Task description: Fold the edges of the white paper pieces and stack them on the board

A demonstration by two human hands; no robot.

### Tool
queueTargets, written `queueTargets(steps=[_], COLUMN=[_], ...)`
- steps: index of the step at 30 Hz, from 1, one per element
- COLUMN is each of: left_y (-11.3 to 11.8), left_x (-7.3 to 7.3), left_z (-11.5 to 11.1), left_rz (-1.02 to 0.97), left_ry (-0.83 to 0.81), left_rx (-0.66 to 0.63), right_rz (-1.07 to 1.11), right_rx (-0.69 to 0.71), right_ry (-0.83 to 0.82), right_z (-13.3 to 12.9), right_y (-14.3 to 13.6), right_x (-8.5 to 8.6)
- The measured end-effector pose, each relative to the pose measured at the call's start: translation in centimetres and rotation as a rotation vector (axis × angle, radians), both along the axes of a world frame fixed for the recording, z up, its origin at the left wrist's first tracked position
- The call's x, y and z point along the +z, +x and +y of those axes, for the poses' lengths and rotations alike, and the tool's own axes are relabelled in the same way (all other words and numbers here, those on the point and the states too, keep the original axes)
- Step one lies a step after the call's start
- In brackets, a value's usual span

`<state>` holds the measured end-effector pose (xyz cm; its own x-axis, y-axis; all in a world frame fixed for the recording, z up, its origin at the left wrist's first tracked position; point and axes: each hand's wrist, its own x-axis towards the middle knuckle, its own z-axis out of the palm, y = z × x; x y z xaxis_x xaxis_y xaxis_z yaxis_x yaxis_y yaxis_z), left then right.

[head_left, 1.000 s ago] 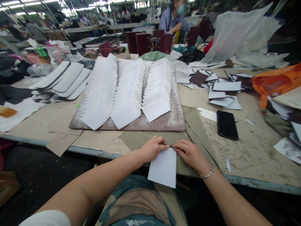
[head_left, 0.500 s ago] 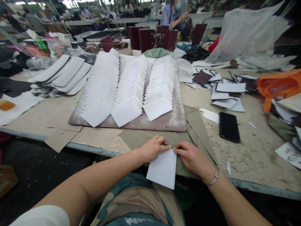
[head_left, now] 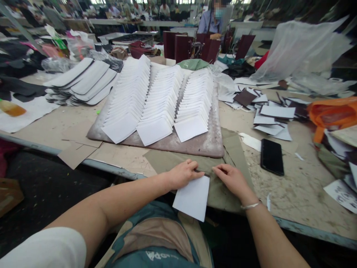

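A white rectangular piece [head_left: 192, 197] lies at the table's front edge, its lower part reaching past the edge. My left hand [head_left: 185, 174] presses its fingers on the top edge of this piece. Just right of its top corner, my right hand [head_left: 230, 178] hovers over the olive cloth [head_left: 164, 160], thumb and fingertips pinched together; anything between them is too small to make out. Behind my hands, a dusty brown board [head_left: 200, 148] bears three overlapping rows of white pieces [head_left: 154, 130].
A black phone [head_left: 272, 157] lies right of the cloth. Loose white and brown pieces [head_left: 277, 111] and an orange bag [head_left: 331, 111] are further right. Long white pieces [head_left: 89, 78] are stacked at the left. A person [head_left: 212, 20] is behind maroon cases [head_left: 182, 48].
My right hand has moved off the white piece's top corner, slightly to the right. My left hand stays on the piece. The camera view has shifted a little.
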<state>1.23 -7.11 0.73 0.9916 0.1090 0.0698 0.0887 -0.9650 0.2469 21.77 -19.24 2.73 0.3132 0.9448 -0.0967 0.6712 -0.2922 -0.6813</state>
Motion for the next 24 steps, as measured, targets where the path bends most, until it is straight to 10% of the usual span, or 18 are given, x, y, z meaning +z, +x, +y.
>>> queueTargets(steps=[10,24], left_y=[-0.2,-3.6], left_x=[-0.6,0.1], left_z=[0.2,1.3], left_rz=[-0.075,-0.09], left_ry=[-0.081,-0.022], left_rx=[0.033,0.136], right_rz=[-0.275,-0.381], right_rx=[0.169,0.219], right_ry=[-0.382,-0.363], right_z=[3.1,2.6], right_y=[-0.4,-1.0], right_x=[0.9,1.1])
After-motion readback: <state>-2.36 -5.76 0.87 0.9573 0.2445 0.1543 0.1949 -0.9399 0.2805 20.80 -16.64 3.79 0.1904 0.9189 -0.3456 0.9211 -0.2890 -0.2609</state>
